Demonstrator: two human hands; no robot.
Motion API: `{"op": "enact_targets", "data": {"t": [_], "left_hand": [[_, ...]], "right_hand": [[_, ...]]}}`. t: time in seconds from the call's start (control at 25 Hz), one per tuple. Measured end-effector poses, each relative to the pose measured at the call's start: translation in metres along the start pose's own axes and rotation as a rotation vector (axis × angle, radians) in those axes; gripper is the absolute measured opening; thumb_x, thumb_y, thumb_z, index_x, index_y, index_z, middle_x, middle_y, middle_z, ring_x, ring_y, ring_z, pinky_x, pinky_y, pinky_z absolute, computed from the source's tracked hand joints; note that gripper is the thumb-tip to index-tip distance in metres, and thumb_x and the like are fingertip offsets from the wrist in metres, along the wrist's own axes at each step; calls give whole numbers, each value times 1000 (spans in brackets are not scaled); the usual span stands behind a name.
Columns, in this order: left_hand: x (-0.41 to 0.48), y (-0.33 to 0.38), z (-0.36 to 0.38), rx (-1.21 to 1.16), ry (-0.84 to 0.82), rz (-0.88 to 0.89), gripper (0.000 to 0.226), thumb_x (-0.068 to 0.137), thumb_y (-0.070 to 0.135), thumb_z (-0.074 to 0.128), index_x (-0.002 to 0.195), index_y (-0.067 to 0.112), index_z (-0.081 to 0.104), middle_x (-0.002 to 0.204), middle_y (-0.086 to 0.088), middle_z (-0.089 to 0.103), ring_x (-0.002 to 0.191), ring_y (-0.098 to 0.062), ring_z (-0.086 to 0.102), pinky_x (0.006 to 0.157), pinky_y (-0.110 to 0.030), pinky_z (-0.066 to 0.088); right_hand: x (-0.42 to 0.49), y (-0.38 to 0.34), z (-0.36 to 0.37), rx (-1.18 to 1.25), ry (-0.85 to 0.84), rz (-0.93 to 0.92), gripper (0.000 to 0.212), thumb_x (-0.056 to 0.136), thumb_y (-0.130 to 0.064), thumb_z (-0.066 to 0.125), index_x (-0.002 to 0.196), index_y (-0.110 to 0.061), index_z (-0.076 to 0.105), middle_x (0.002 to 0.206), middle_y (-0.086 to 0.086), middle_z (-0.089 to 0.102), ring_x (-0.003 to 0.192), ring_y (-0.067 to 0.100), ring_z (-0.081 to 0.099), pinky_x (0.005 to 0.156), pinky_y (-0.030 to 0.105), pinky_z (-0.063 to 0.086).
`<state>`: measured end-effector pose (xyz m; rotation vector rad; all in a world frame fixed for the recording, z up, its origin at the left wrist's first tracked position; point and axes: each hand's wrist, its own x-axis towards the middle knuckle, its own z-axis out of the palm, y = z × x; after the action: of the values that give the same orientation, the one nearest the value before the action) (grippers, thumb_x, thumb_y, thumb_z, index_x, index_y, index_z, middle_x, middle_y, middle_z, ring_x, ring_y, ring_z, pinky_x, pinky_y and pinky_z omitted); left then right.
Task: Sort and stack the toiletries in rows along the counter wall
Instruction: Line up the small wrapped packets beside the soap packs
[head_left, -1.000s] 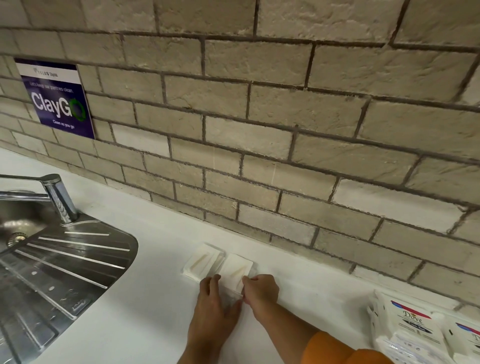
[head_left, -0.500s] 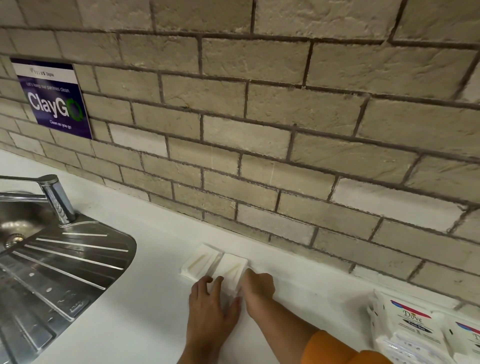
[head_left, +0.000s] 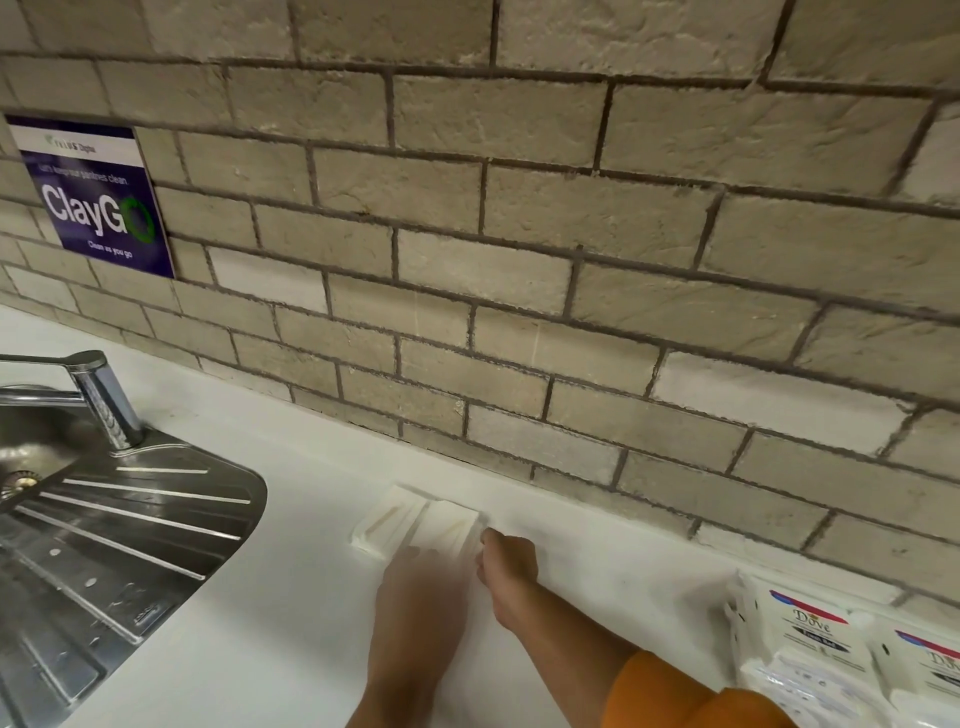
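Note:
Two flat white toiletry packets lie side by side on the white counter (head_left: 291, 623), close to the brick wall: the left packet (head_left: 387, 522) and the right packet (head_left: 449, 527). My left hand (head_left: 415, 587) is blurred and lies flat, palm down, with its fingertips at the near end of the right packet. My right hand (head_left: 506, 566) has curled fingers, and its knuckles and thumb touch that packet's right edge. Neither hand lifts anything.
White Dove packs (head_left: 810, 639) are stacked by the wall at the lower right. A steel sink drainboard (head_left: 130, 519) with a faucet (head_left: 104, 395) fills the left. A purple ClayGo sign (head_left: 88, 197) hangs on the brick wall (head_left: 519, 260).
The right packet has been slid up against the left one and nearer the wall. My left hand is now drawing back toward me, blurred; my right hand stays at the packet's right edge.

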<state>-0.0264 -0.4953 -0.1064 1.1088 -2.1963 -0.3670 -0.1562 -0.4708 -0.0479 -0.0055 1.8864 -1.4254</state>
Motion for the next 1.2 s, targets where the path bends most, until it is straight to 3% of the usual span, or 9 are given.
{"op": "enact_targets", "data": {"t": [0.16, 0.36, 0.52, 0.68, 0.8, 0.92, 1.0, 1.12, 1.2], "left_hand": [[0, 4, -7, 44, 29, 84, 41, 82, 41, 58, 108, 10, 68, 111, -11, 65, 100, -30, 64, 80, -42, 54], [-4, 2, -14, 80, 2, 163, 31, 79, 37, 63, 100, 15, 70, 100, -7, 65, 91, -29, 63, 76, -39, 51], [-23, 26, -16, 18, -25, 251, 29, 77, 34, 60, 94, 14, 69, 92, -5, 62, 82, -28, 62, 72, -38, 52], [-60, 76, 1, -246, -126, 238, 26, 79, 30, 59, 97, 14, 68, 96, -1, 60, 89, -18, 56, 82, -29, 47], [-90, 133, 12, -481, -269, -18, 23, 84, 28, 62, 103, 15, 65, 100, 4, 57, 90, -12, 55, 82, -26, 46], [-112, 195, 28, -595, -526, -211, 32, 87, 37, 65, 113, 19, 62, 107, -1, 61, 98, -18, 61, 82, -26, 46], [-113, 230, 38, -679, -653, -397, 38, 85, 49, 64, 112, 23, 62, 106, -5, 67, 98, -23, 64, 85, -32, 50], [-99, 279, 39, -1009, -743, -953, 43, 83, 50, 70, 98, 10, 62, 81, -10, 61, 65, -25, 56, 64, -32, 48], [-95, 307, 39, -1184, -809, -1172, 49, 81, 46, 74, 99, 3, 59, 75, -12, 52, 61, -25, 50, 57, -30, 46]], "right_hand": [[-17, 2, -21, -96, -77, -44, 14, 84, -13, 54, 74, -8, 62, 58, 4, 53, 59, 22, 49, 64, 36, 45], [-56, 14, -73, -9, -93, -48, 19, 90, -10, 57, 106, -14, 66, 88, 7, 63, 75, 21, 59, 66, 34, 54], [-84, 39, -130, 115, -42, -27, 19, 91, -2, 60, 108, -9, 66, 86, 9, 63, 74, 23, 58, 62, 33, 51], [-101, 66, -181, 285, 57, 10, 20, 90, 2, 59, 106, -8, 67, 81, 11, 62, 70, 25, 55, 63, 35, 50], [-112, 78, -217, 391, 140, -13, 15, 92, 1, 59, 101, -8, 67, 82, 10, 63, 73, 25, 56, 65, 35, 50], [-115, 84, -263, 479, 289, -19, 3, 92, -8, 66, 91, -6, 68, 77, 9, 58, 71, 23, 53, 67, 36, 48], [-111, 82, -297, 532, 425, 27, 18, 93, -21, 70, 85, -5, 67, 72, 9, 55, 63, 23, 50, 65, 36, 46], [-100, 72, -340, 682, 532, 100, 44, 88, -42, 75, 70, -6, 58, 59, 8, 43, 51, 22, 40, 56, 34, 39], [-96, 61, -360, 772, 547, 94, 46, 82, -49, 79, 73, -10, 56, 62, 4, 40, 51, 19, 37, 52, 30, 35]]}}
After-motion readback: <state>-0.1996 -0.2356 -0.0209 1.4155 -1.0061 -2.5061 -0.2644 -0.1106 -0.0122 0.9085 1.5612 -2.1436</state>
